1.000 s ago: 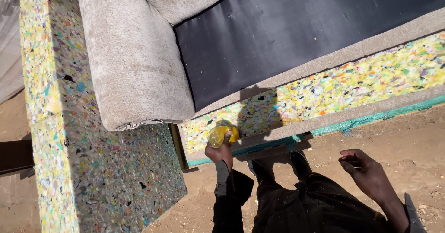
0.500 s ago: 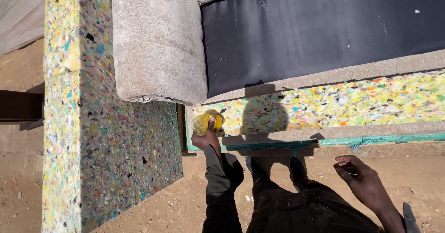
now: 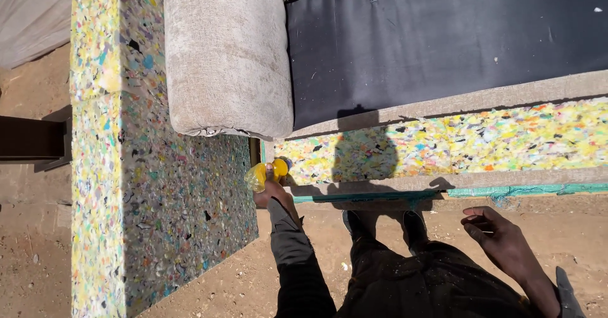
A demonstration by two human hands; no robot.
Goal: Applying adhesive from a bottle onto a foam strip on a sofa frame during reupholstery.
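My left hand (image 3: 271,191) reaches forward from a grey sleeve, arm stretched toward the low corner of the sofa frame. Its fingers are wrapped around a yellow bottle (image 3: 265,174), which lies sideways in my grasp, pressed against the multicoloured foam front (image 3: 443,142) just below the grey upholstered armrest (image 3: 225,58) and beside the foam side panel (image 3: 158,185). My right hand (image 3: 497,232) hangs out to the side above the sandy ground (image 3: 221,286), fingers loosely curled and holding nothing, well apart from the bottle.
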